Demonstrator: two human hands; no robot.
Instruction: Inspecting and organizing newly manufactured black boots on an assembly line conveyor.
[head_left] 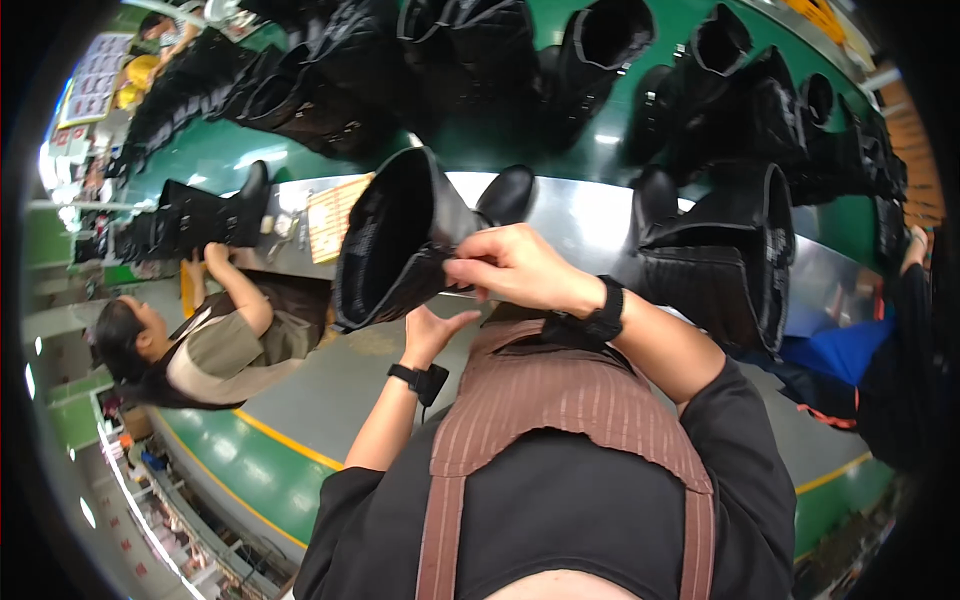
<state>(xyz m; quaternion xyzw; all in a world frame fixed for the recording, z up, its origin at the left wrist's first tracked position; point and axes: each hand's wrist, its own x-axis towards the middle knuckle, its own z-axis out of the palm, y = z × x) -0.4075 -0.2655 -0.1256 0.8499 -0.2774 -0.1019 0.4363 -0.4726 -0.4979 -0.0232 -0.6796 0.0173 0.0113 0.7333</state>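
A tall black boot (448,205) stands in front of me at the metal bench edge, its wide shaft opening tilted toward me and its rounded toe pointing away. At the shaft's right edge my right hand (520,268) is closed, thumb and forefinger pinching the boot there; any small part between the fingertips is hidden. Below the shaft is my left hand (432,332), thumb stretched out to the right and apart from the fingers, which are partly hidden by the boot. To the right, another black boot (700,260) lies with its shaft side open.
Rows of black boots (470,60) stand on a green surface (600,140) beyond the metal bench (580,225). A printed sheet (335,218) lies left of my boot. A co-worker (220,350) handles boots at left; another person's arm (915,250) shows at far right.
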